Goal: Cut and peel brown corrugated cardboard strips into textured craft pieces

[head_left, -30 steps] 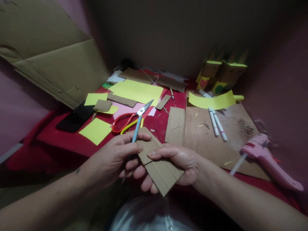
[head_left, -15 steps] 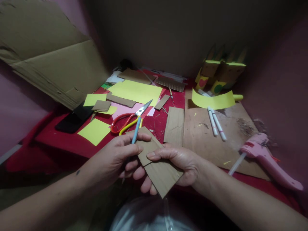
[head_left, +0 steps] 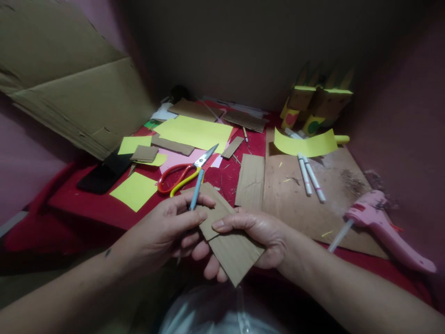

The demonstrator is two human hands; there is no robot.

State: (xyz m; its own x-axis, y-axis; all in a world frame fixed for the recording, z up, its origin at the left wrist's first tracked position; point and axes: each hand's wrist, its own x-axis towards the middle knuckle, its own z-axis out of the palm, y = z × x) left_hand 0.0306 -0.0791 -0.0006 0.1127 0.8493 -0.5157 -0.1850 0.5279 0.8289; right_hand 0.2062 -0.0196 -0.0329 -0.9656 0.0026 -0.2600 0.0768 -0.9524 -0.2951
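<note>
My left hand [head_left: 179, 222] is closed around a slim blue pencil [head_left: 197, 190], its upper end pointing up and away. The thumb and index finger of that hand also rest on the left part of the cardboard. Two overlapping brown cardboard pieces [head_left: 238, 255] lie tilted in my right hand [head_left: 260, 232], thumb pressed on top and fingers curled underneath. One piece's edge runs across the other near the thumb tip. Just beyond my hands, scissors [head_left: 189, 171] with one red and one yellow handle lie on the red cloth, blades pointing away to the right.
Yellow paper sheets [head_left: 194, 132] and cardboard scraps [head_left: 250, 181] cover the red cloth [head_left: 93, 208]. A black phone [head_left: 100, 178] lies left. On the board [head_left: 278, 208] at right are white markers [head_left: 311, 178] and a pink glue gun [head_left: 385, 227]. Cardboard figures [head_left: 313, 102] stand behind.
Both hands keep the same hold on the pencil and cardboard. The table scene has shifted very slightly left in view.
</note>
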